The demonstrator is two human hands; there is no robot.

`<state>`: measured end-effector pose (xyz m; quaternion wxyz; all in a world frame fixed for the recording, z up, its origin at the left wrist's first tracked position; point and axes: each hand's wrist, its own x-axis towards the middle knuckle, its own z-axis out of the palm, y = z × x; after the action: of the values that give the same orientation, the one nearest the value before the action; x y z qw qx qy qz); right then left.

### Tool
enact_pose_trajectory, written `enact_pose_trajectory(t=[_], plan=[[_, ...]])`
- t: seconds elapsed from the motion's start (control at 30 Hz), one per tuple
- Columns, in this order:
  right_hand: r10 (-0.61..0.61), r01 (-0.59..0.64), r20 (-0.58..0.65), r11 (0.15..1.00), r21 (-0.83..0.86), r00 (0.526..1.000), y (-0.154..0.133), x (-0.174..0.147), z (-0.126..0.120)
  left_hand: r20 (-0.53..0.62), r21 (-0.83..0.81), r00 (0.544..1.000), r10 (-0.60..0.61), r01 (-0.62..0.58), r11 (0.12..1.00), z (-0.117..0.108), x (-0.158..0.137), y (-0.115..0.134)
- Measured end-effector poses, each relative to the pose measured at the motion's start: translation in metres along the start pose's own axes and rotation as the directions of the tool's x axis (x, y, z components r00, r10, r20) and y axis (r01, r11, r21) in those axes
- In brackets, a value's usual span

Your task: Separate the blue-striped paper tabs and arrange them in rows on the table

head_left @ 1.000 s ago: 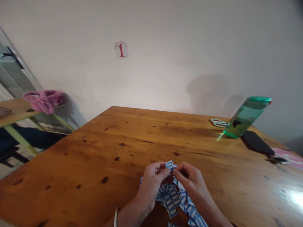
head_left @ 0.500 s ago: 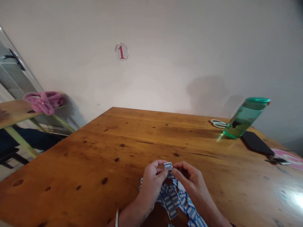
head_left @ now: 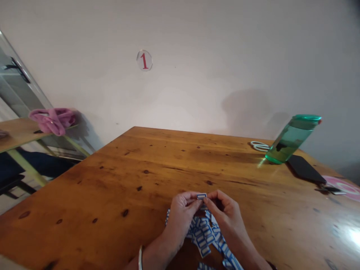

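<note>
Between my two hands is a strip of small white labels with blue borders (head_left: 201, 196), its top end standing up above the fingertips. My left hand (head_left: 180, 215) pinches its left side with thumb and forefinger. On the other side, the thumb and forefinger of my right hand (head_left: 228, 214) close on the strip's right edge. Below them a heap of similar blue-bordered labels (head_left: 203, 234) lies on the wooden table (head_left: 118, 176), partly hidden by both hands. Some pieces run out under my right wrist.
A green water bottle (head_left: 292, 138) stands at the back right, beside a white coiled cable (head_left: 259, 146) and a black phone-like slab (head_left: 306, 169). A pink round mat (head_left: 344, 186) lies at the right edge. Pink cloth (head_left: 53, 120) rests on another table at left.
The held strip's top end has tipped and now shows less of its face. Both hands keep almost the same place, still pinching it.
</note>
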<state>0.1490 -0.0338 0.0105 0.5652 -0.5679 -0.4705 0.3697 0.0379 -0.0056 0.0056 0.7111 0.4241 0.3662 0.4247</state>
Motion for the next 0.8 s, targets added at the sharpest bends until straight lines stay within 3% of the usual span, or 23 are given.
enact_pose_trajectory(t=[0.13, 0.23, 0.33, 0.47, 0.6, 0.8], plan=[[-0.04, 0.043, 0.052, 0.998, -0.054, 0.998, 0.002, 0.002, -0.004, -0.092, -0.038, 0.996, 0.021, -0.025, 0.999, -0.004, 0.0, 0.011], [-0.118, 0.151, 0.131, 0.949, -0.278, 0.984, 0.004, 0.004, -0.008, -0.181, -0.163, 0.983, 0.036, -0.067, 0.984, -0.014, 0.002, 0.022], [-0.17, 0.326, 0.35, 0.829, -0.455, 0.921, 0.003, 0.0, -0.006, -0.247, -0.311, 0.969, 0.015, -0.094, 0.946, -0.022, 0.003, 0.03], [-0.115, 0.477, 0.556, 0.671, -0.567, 0.823, 0.001, -0.006, 0.003, -0.251, -0.366, 0.968, -0.017, -0.079, 0.927, -0.025, 0.002, 0.033], [-0.051, 0.533, 0.618, 0.565, -0.63, 0.785, 0.003, -0.007, 0.005, -0.206, -0.366, 0.978, -0.006, -0.072, 0.928, -0.024, 0.002, 0.03], [-0.019, 0.545, 0.637, 0.537, -0.643, 0.77, 0.007, -0.004, 0.002, -0.199, -0.368, 0.98, -0.019, -0.057, 0.928, -0.024, 0.002, 0.027]])
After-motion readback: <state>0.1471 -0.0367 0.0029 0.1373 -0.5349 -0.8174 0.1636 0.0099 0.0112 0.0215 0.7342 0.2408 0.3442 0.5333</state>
